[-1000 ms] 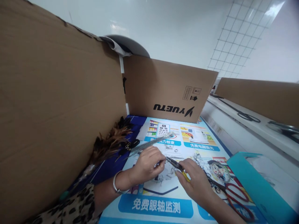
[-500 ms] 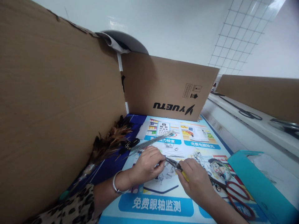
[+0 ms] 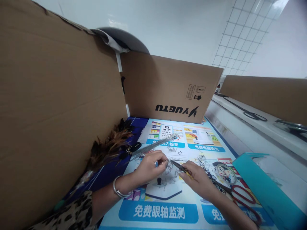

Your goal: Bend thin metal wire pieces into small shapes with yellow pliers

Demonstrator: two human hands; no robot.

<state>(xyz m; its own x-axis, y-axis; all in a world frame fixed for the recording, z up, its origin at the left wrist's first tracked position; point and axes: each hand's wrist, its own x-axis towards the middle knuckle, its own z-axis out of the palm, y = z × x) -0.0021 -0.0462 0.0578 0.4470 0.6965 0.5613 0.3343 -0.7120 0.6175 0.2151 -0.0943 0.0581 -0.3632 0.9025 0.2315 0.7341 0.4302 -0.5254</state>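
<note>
Head view showed two hands over one printed poster [image 3: 158, 212] reading "免费眼轴监测". The left hand [image 3: 148, 167], with one silver bangle [image 3: 119, 191] at its wrist, pinched a small bent wire [image 3: 168, 164] between thumb and fingertips. The right hand [image 3: 199, 180] was closed round one pair of yellow-handled pliers [image 3: 178, 166], whose tips met that wire above the poster's middle. One bundle of straight wires [image 3: 155, 145], one feather duster [image 3: 109, 149], one pair of red scissors [image 3: 244, 198] and one teal box [image 3: 261, 188] lay around. One cardboard wall [image 3: 168, 83] bore "YUETU", upside down.
</note>
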